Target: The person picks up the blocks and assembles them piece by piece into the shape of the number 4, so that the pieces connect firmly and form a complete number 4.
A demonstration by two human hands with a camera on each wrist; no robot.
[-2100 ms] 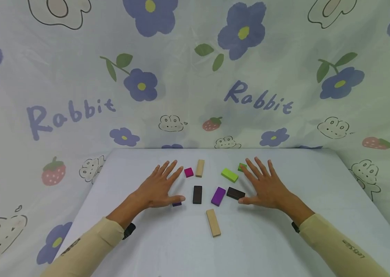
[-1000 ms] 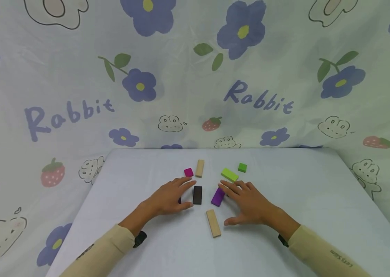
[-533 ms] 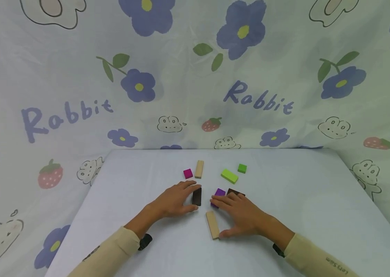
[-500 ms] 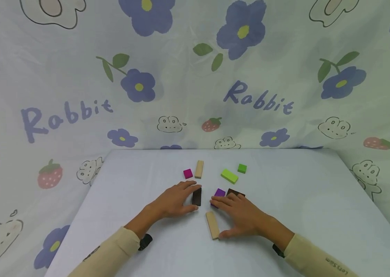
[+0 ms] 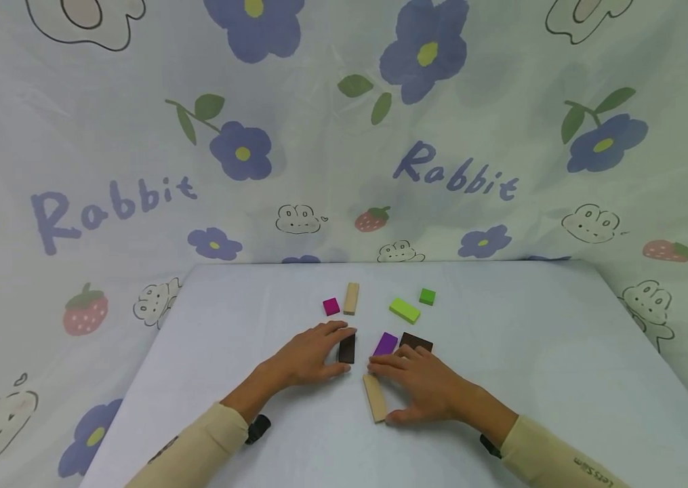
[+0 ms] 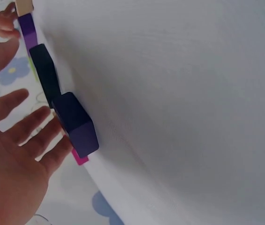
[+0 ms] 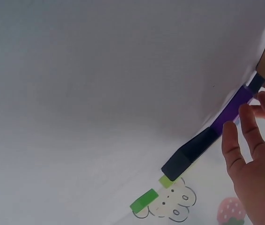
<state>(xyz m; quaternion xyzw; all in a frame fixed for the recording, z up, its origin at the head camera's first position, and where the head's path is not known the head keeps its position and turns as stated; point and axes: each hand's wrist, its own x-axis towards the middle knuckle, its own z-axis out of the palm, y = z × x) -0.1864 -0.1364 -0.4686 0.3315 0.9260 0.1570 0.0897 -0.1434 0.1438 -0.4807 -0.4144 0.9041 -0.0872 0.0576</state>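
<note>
My left hand [image 5: 310,354] is held low with thumb and index finger at the two ends of a black block [image 5: 346,348]. In the left wrist view its fingers are spread loosely behind that block and a dark blue block [image 6: 76,124], which the hand hides in the head view. My right hand [image 5: 426,386] hovers with its thumb by the near end and its index finger by the far end of a plain wooden block [image 5: 375,400]. Its other fingers overlap the edges of a purple block [image 5: 385,343] and a second dark block [image 5: 416,341].
Farther back on the white table [image 5: 502,305] lie a magenta block [image 5: 331,306], another plain wooden block [image 5: 351,299], a lime block [image 5: 405,310] and a small green block [image 5: 427,296]. Behind the table hangs a patterned cloth [image 5: 331,135].
Both hands have come inward from a wide spread: the left moved right to the black block, the right moved left and nearer to the wooden block. The visible blocks keep their places.
</note>
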